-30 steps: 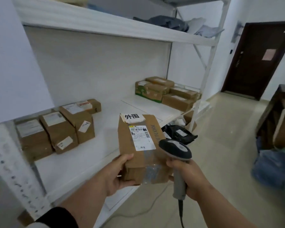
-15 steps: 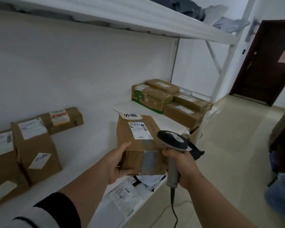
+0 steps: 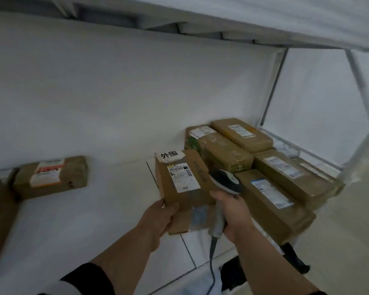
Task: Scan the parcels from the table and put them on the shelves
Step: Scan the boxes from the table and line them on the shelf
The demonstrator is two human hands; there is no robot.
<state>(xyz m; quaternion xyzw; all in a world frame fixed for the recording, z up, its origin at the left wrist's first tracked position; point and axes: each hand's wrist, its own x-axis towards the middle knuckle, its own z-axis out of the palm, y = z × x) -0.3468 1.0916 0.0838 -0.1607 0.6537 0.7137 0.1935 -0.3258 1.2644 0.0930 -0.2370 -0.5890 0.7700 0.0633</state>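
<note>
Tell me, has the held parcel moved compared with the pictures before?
Yes. The held parcel, gripped by the left hand, has gone forward over the shelf and rightward, now close beside the stacked boxes, which were far behind it earlier.

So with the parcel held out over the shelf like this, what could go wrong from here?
1. The left hand grips the cardboard parcel only at its near corner, so it might tip or slip when set down.
2. The right hand holds the barcode scanner against the parcel's side, and its cable hangs over the shelf edge; it could snag.
3. The stacked boxes sit close on the right, so the parcel may bump them.
</note>
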